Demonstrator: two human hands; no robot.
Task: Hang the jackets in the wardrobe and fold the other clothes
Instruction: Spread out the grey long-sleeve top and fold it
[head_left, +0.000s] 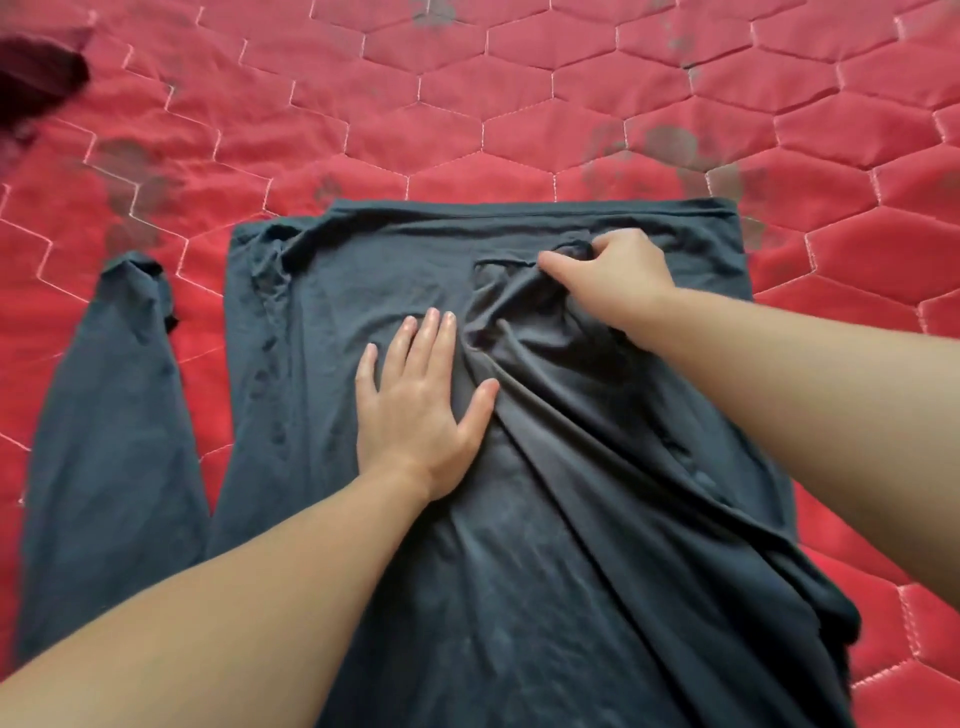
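From the head camera, a dark grey-blue soft knit long-sleeved garment lies spread on a red quilted bedcover with hexagon stitching; its long axis runs from near to far, with a straight hemmed edge at the far end and the body coming toward the person; one sleeve lies apart on the left, also pointing near to far.

The left hand rests flat on the middle of the garment, fingers spread and straight, pressing the cloth down; the right hand is farther and to the right, its fingers curled and pinching a bunched fold of the same cloth; the right side of the garment is drawn over toward the middle in diagonal folds.

I judge the fold line lies just right of the left hand, along the long axis; the right hand is nearer to the loose part, so it should lay it flat.

A dark maroon cloth lies at the far left, blurred.
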